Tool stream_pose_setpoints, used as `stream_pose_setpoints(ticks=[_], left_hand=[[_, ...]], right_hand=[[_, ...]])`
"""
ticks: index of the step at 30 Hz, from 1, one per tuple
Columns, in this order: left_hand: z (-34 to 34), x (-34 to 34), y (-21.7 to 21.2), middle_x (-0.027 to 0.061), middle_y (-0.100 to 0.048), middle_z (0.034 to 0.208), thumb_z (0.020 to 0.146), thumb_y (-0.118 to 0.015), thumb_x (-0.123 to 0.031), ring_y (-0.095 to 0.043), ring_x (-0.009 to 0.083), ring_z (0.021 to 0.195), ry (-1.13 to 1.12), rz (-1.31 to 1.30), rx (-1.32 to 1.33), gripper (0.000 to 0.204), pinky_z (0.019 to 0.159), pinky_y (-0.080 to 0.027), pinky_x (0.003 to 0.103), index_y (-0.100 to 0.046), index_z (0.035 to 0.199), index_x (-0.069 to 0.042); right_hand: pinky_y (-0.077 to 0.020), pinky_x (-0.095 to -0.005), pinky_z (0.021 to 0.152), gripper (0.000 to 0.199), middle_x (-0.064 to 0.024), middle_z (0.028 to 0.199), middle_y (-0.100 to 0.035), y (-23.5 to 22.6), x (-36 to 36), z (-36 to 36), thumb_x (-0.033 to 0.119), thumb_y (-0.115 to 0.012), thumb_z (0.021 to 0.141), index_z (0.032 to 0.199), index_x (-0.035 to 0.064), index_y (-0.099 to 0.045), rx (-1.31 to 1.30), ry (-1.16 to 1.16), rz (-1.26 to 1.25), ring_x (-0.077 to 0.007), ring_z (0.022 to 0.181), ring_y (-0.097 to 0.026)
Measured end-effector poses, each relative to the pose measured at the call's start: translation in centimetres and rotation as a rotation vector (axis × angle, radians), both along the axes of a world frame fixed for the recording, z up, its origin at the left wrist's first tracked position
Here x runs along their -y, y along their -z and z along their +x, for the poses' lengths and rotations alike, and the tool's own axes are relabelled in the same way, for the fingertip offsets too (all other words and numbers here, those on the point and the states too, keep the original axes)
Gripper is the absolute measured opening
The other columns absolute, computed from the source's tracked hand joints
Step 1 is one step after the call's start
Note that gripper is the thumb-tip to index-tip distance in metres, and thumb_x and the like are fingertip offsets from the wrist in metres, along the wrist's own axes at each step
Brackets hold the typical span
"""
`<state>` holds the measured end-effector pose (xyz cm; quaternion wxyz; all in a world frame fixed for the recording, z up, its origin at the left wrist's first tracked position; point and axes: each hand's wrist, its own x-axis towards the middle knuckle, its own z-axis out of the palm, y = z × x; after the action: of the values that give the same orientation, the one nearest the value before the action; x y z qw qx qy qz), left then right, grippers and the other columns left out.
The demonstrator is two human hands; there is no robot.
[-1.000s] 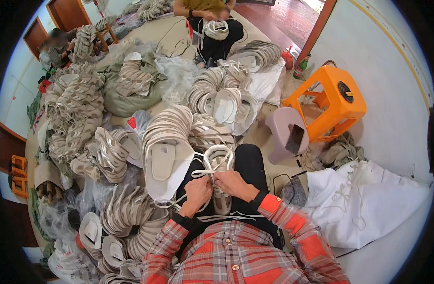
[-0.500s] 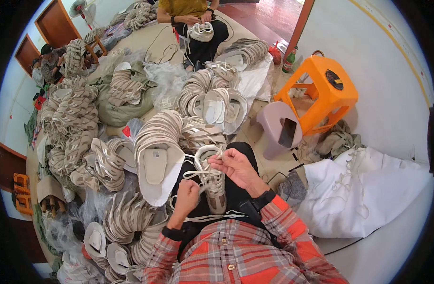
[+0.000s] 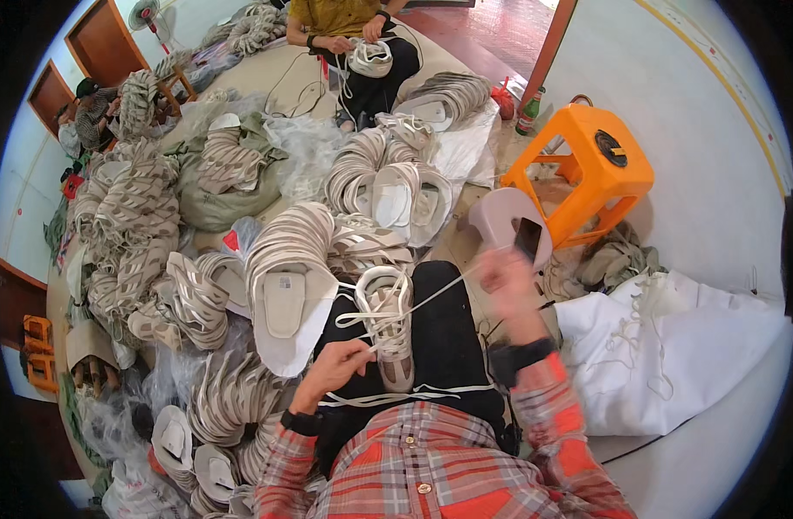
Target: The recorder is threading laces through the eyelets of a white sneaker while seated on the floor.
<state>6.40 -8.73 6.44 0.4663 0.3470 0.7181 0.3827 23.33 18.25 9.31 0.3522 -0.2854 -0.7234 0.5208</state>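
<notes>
A beige and white sneaker upper (image 3: 385,320) rests between my thighs, its opening away from me. From it a cream shoelace (image 3: 440,291) runs taut up to the right. At that lace's far end is my right hand (image 3: 506,281), smeared by motion, out over my right knee. My left hand (image 3: 345,362) is closed beside the left edge of the upper, pinching the lace there. A loose lace loop lies over the upper's left side. More pale laces (image 3: 396,398) stretch across my lap.
Stacks of nested shoe uppers (image 3: 291,251) crowd my left and front. To the right stand a mauve stool (image 3: 492,221) with a phone (image 3: 526,238) on it, an orange stool (image 3: 608,160) and white cloth (image 3: 665,346). Ahead, another person (image 3: 349,43) handles an upper.
My right hand has swung from the upper out to the right, drawing the lace straight. My left hand has moved slightly toward the upper.
</notes>
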Motion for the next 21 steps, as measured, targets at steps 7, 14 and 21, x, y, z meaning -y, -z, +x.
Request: stream_pose_setpoints(ticks=[7,14,21], left_hand=[[-1.6,0.5,0.2,0.0009,-0.058,0.077,0.077,-0.063,-0.014,-0.047,0.0117,0.063,0.112,0.316,-0.174,0.012,0.059,-0.039,0.024,-0.065,0.084,-0.004],[-0.7,-1.5,1.1,0.0103,-0.06,0.083,0.073,-0.059,0.0,-0.055,0.0181,0.069,0.027,0.316,-0.316,0.033,0.065,-0.045,0.028,-0.057,0.106,-0.004],[0.5,-5.7,-1.6,0.0109,-0.059,0.091,0.083,-0.053,-0.006,-0.057,0.0218,0.078,0.272,0.503,-0.517,0.021,0.071,-0.045,0.031,-0.057,0.103,-0.002]], right_hand=[[-0.0458,-0.0222,0.066,0.007,-0.0045,0.085,-0.054,-4.8,-13.6,15.1,0.002,-0.055,0.084,0.089,-0.002,-0.053,-0.667,0.239,-0.426,-0.01,0.075,-0.052],[-0.0471,-0.0234,0.079,0.032,-0.013,0.107,-0.059,-15.2,-21.2,30.9,0.006,-0.058,0.084,0.113,-0.0073,-0.05,-0.785,0.565,0.065,-0.0144,0.094,-0.057],[-0.0428,-0.0149,0.065,0.034,-0.0129,0.11,-0.055,-26.0,-11.5,23.4,0.008,-0.053,0.088,0.118,-0.0079,-0.047,-0.616,0.456,0.312,-0.0067,0.08,-0.052]])
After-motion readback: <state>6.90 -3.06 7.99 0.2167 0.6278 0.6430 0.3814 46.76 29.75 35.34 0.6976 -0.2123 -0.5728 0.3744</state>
